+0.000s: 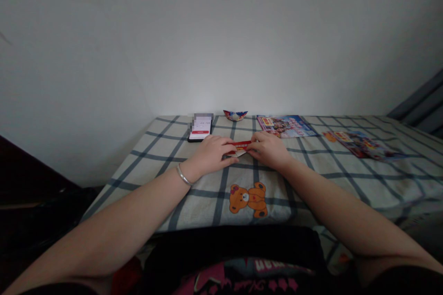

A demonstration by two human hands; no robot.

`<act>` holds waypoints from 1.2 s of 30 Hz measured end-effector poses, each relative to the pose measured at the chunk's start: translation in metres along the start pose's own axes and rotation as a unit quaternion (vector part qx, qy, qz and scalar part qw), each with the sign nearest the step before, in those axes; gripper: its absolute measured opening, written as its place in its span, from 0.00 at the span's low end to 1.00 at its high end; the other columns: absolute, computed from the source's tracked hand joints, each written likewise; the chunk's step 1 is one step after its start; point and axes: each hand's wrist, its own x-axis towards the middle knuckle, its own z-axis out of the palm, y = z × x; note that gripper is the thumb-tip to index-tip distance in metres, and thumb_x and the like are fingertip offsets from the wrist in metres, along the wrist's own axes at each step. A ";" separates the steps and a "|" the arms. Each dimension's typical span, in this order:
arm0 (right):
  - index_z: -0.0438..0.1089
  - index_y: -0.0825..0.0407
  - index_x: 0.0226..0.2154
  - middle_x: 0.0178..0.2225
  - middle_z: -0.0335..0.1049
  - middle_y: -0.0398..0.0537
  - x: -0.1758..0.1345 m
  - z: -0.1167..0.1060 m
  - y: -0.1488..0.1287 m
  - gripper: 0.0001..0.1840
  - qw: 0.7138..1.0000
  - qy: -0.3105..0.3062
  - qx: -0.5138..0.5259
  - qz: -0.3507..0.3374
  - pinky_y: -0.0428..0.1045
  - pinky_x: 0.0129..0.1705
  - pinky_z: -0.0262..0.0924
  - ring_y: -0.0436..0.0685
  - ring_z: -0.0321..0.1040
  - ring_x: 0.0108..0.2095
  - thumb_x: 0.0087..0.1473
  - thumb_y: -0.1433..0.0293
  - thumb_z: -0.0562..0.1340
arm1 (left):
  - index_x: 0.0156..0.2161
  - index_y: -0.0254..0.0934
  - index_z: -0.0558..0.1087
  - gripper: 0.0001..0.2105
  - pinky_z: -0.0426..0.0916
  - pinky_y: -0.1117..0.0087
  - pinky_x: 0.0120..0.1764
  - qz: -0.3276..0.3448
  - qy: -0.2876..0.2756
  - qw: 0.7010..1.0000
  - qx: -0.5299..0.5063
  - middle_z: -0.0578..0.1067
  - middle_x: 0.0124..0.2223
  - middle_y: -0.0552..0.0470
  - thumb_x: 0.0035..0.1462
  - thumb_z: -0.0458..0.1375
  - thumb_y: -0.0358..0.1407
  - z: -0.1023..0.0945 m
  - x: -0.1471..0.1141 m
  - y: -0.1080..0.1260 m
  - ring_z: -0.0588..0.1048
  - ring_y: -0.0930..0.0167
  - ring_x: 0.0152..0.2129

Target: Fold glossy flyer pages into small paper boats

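Observation:
Between my two hands lies a small piece of folded paper (241, 146), red with pale print on top and whitish along its near edge. My left hand (212, 154), with a silver bangle at the wrist, pinches its left end. At the right end, the thumb and fingers of my right hand (271, 151) close on the same paper. Both hands rest low over the checked tablecloth (166, 156). Parts of the paper are hidden under the fingers.
A phone (201, 128) with a lit screen lies beyond my left hand. Against the wall stands a small folded paper boat shape (235, 115). Colourful printed leaflets lie to the right, one nearer the wall (287, 126) and one farther right (365, 144).

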 end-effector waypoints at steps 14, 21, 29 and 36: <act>0.70 0.53 0.45 0.44 0.73 0.53 0.004 0.000 -0.004 0.14 0.995 0.041 0.074 0.055 0.54 0.49 0.60 0.62 0.67 0.46 0.55 0.68 0.65 | 0.52 0.37 0.67 0.15 0.66 0.64 0.43 -0.050 0.034 0.998 -0.009 0.78 0.43 0.49 0.60 0.57 0.31 0.003 0.005 0.005 0.76 0.65 0.39; 0.68 0.51 0.51 0.40 0.77 0.48 0.005 0.003 -0.002 0.20 0.981 -0.005 0.149 0.122 0.55 0.50 0.62 0.61 0.69 0.46 0.55 0.73 0.62 | 0.57 0.39 0.63 0.21 0.69 0.66 0.41 -0.077 0.040 0.993 -0.078 0.77 0.43 0.49 0.59 0.58 0.30 0.010 0.004 0.004 0.77 0.66 0.37; 0.67 0.50 0.53 0.38 0.77 0.47 0.003 0.005 0.002 0.23 0.962 -0.005 0.221 0.160 0.54 0.48 0.64 0.58 0.72 0.42 0.54 0.77 0.60 | 0.63 0.43 0.58 0.27 0.69 0.65 0.48 -0.058 0.058 0.976 -0.202 0.73 0.52 0.48 0.59 0.56 0.28 0.013 0.002 0.002 0.74 0.67 0.45; 0.70 0.49 0.44 0.38 0.75 0.47 0.004 0.006 -0.002 0.13 0.970 0.024 0.150 0.187 0.50 0.39 0.63 0.57 0.72 0.38 0.54 0.70 0.64 | 0.45 0.40 0.76 0.10 0.68 0.71 0.38 -0.053 0.027 0.986 -0.159 0.71 0.39 0.51 0.61 0.55 0.29 0.011 0.003 0.003 0.72 0.71 0.34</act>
